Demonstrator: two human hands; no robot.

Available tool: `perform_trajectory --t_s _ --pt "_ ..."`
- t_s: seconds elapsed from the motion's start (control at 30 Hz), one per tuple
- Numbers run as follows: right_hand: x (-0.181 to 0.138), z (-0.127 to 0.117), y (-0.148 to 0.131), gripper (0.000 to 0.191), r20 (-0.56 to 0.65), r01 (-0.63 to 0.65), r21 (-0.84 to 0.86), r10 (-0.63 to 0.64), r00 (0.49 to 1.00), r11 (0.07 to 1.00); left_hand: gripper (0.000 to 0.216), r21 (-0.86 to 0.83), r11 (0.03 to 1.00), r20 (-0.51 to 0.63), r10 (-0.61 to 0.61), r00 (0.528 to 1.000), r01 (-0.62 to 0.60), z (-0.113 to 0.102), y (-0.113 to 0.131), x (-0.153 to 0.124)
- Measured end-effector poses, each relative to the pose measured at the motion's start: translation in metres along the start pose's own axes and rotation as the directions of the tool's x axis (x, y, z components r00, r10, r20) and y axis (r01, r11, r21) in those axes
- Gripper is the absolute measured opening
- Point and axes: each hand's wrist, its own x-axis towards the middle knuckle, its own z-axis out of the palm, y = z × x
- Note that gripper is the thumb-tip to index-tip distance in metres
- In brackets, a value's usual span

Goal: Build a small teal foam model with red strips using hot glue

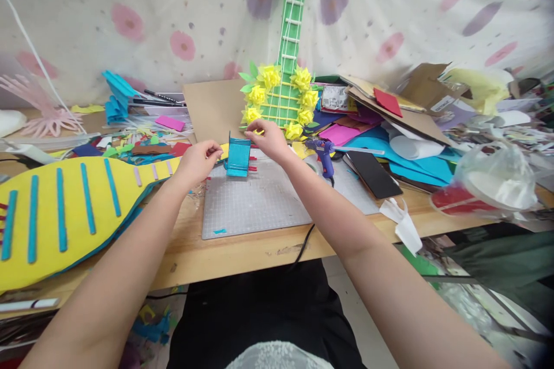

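A yellow lute-shaped paper craft [73,184] with blue strips across its body lies along the left of the table. At the end of its neck is a blue boxy headpiece [238,157] with red pegs on its right side. My left hand [200,162] is over the neck, left of the headpiece, fingertips pinched together; what they hold, if anything, is too small to make out. My right hand [269,138] is at the headpiece's upper right corner, its fingers curled in a pinch. Whether they grip the corner is unclear.
A grey cutting mat [259,202] lies in front, with a purple glue gun [324,158] and a black phone [374,174] to the right. Behind stands a green paper guitar [283,98] with yellow flowers. Paper scraps, cardboard and a bagged red tub [459,199] crowd the sides.
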Motion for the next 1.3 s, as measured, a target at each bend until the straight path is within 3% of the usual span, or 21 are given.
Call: perform_trajectory --t_s 0.07,0.17,0.27,0.47,0.7,0.83,0.93,1.03,1.1,1.17,1.3 --pt "0.014 0.002 0.006 0.023 0.05 -0.031 -0.044 0.033 0.998 0.999 0.015 -0.029 0.999 -0.007 -0.036 0.999 0.036 -0.001 -0.005 0.003" --pt "0.033 0.008 0.009 0.024 0.244 -0.074 -0.088 0.093 0.965 0.993 0.014 -0.072 0.996 -0.008 -0.058 0.998 0.058 -0.002 -0.012 0.006" --pt "0.045 0.012 0.003 0.023 0.364 -0.035 -0.164 0.094 0.927 0.986 0.016 -0.131 0.989 0.004 -0.064 0.998 0.064 -0.002 -0.017 0.009" --pt "0.051 0.009 -0.009 0.024 0.436 0.056 -0.3 0.084 0.896 0.952 0.014 -0.171 0.983 0.039 -0.066 0.997 0.072 -0.001 -0.017 0.018" --pt "0.039 -0.016 0.002 0.024 0.573 0.127 -0.181 0.0 0.819 0.975 0.015 -0.243 0.964 0.089 -0.092 0.992 0.111 0.009 -0.007 0.016" --pt "0.031 -0.023 0.007 0.023 0.595 0.134 -0.101 -0.048 0.802 0.986 0.019 -0.261 0.959 0.151 -0.075 0.986 0.113 0.017 0.006 0.008" --pt "0.023 -0.024 0.011 0.022 0.539 0.165 -0.026 -0.125 0.833 0.986 0.019 -0.256 0.961 0.163 -0.06 0.985 0.101 0.019 0.013 0.002" --pt "0.014 -0.023 0.017 0.022 0.275 0.17 0.083 -0.187 0.943 0.982 0.016 -0.261 0.958 0.142 -0.084 0.986 0.12 0.017 0.013 -0.002" --pt "0.007 -0.022 0.025 0.021 0.033 0.09 0.193 -0.098 0.995 0.977 0.014 -0.286 0.949 0.129 -0.1 0.987 0.134 0.015 0.01 -0.004" --pt "0.0 -0.022 0.033 0.021 -0.1 -0.026 0.353 0.065 0.993 0.935 0.013 -0.314 0.938 0.12 -0.116 0.986 0.149 0.013 0.007 -0.005" --pt "-0.01 -0.019 0.048 0.019 -0.048 -0.165 0.584 0.237 0.97 0.795 0.012 -0.317 0.93 0.1 -0.159 0.982 0.183 0.013 0.002 -0.003"
